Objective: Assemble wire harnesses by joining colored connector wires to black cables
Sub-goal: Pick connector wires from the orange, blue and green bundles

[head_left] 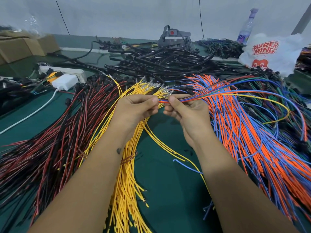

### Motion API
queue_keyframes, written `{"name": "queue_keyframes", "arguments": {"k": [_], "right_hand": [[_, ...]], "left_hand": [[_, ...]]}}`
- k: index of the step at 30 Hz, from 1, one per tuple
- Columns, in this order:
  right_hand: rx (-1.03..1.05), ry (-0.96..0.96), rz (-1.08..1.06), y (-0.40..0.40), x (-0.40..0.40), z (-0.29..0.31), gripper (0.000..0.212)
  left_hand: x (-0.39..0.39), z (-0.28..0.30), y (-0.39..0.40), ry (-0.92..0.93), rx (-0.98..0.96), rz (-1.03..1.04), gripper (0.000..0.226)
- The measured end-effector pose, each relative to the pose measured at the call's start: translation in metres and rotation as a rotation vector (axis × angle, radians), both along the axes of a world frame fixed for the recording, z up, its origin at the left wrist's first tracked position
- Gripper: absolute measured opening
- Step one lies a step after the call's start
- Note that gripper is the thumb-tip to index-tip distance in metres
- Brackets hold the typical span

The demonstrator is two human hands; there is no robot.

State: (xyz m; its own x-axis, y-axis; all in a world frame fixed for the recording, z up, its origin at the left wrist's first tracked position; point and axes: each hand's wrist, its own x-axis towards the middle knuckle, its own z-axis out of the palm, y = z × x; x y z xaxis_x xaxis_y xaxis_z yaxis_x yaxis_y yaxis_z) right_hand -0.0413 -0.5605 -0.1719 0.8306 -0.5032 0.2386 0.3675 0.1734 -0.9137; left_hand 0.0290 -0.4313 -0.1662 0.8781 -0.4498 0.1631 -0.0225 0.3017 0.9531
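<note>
Pinching tight, our left hand (pixel 137 107) and right hand (pixel 183 110) both hold one small bunch of colored wires (pixel 210 96) above the green counter (pixel 168 174), yellow wires (pixel 127 174) beneath, orange and blue wires (pixel 244 132) right, black cables (pixel 159 61) piled behind.

- A thin bundle of mixed coloured wires (pixel 190 97), orange, blue, yellow, green and red, is pinched between both hands and arcs off to the right.
- Loose yellow wires (pixel 127 165) fan across the green table.
- Glossy black cables (pixel 159 63) lie heaped behind.
</note>
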Motion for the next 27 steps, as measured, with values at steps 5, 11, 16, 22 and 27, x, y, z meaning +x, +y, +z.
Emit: {"name": "queue_keyframes", "arguments": {"k": [5,11,16,22,27], "right_hand": [[-0.001,0.018,-0.034,-0.0008,0.0003,-0.0007,0.013],[0.018,0.019,-0.023,-0.0018,0.0005,-0.0012,0.011],[0.015,0.023,0.012,-0.0028,0.0008,-0.0021,0.011],[-0.029,0.016,-0.031,-0.0021,0.0009,-0.0022,0.013],[-0.013,0.013,-0.045,-0.0023,0.0014,-0.0025,0.014]], "left_hand": [[0.0017,-0.0013,0.0015,0.054,-0.029,-0.02,0.011],[0.0015,-0.0015,0.0023,0.062,-0.004,-0.053,0.018],[0.0015,-0.0021,0.0015,0.073,-0.029,-0.051,0.011],[0.0011,-0.0028,-0.0005,0.046,0.001,-0.021,0.014],[0.0047,-0.0002,0.0051,0.118,-0.049,-0.099,0.025]]}}
